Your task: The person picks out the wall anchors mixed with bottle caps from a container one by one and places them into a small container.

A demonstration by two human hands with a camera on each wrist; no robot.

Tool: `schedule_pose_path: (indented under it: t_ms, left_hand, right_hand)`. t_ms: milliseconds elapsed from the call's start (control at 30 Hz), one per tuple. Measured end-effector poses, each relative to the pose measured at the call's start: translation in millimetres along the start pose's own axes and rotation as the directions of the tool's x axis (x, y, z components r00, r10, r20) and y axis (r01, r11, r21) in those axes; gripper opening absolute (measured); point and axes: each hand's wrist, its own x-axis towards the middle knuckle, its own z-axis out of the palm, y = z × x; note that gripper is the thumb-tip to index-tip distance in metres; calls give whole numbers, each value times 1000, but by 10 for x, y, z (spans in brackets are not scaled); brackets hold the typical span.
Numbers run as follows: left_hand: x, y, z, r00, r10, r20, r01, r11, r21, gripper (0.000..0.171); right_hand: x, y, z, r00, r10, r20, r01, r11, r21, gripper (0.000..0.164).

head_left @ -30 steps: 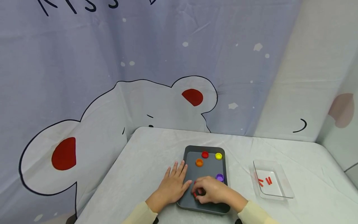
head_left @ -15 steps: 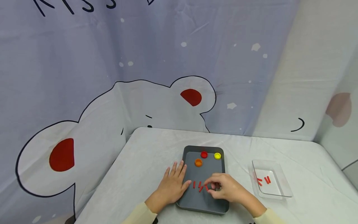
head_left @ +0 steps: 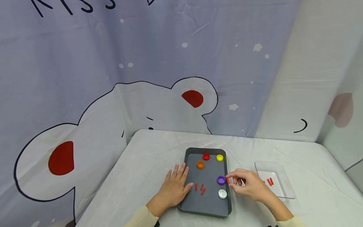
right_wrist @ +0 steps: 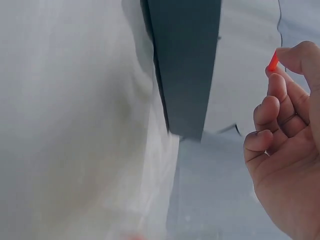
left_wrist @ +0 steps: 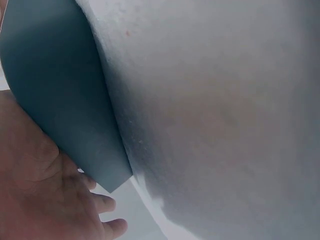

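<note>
My right hand (head_left: 249, 186) pinches a small red stick (head_left: 228, 181) between thumb and index finger, over the tray's right rim. The red stick (right_wrist: 273, 61) also shows in the right wrist view, at the fingertips, the other fingers curled. My left hand (head_left: 173, 187) rests flat with spread fingers along the left edge of the grey tray (head_left: 205, 209), its thumb reaching over the rim. Close to that thumb, three red sticks (head_left: 196, 187) lie on the tray. A purple cap (head_left: 221, 180) and a white cap (head_left: 222, 194) sit along the tray's right side.
At the tray's far end are a red cap (head_left: 206, 156), a yellow cap (head_left: 219, 158) and an orange cap (head_left: 200, 165). To the right stands a clear plastic box (head_left: 287, 198) with red sticks (head_left: 269, 182) inside, partly hidden by my right hand. A printed curtain (head_left: 158, 104) hangs behind the table.
My right hand has picked a red stick up from the tray and moved right with it to the rim. The purple and white caps have come into sight. My left hand stays put.
</note>
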Motion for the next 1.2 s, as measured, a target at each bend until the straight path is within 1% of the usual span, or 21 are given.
schedule_pose_path:
  t_ms: [167,400,600,767,833,1100,1200]
  left_hand:
    - [-11,13,-25,1000,3,2,-3,1000,-6,68]
    - [-20,13,-15,1000,9,3,-9,1000,-12,69]
    - [12,-12,22,1000,-13,22,13,1000,3,69]
    - [15,-23,35,1000,-11,21,11,1000,0,70]
    - [10,-23,35,1000,-9,19,9,1000,0,70]
    - [16,-33,53,1000,-5,15,5,1000,12,71]
    - [17,-36,56,1000,-5,16,5,1000,12,70]
  right_hand:
    - [-99,69,-170,998,11,-59,-14,999,-44,35]
    - [-255,163,-368,990,73,-123,-81,995,-55,38]
    - [-347,212,-523,983,112,-145,-124,990,-73,37]
    - [-435,248,-664,965,209,-158,-224,971,-80,32]
    - [-467,274,-713,958,235,-163,-251,964,-87,29]
    - [-563,404,-859,949,261,-177,-283,953,-108,26]
    - [-583,457,-910,942,283,-180,-307,943,-127,26]
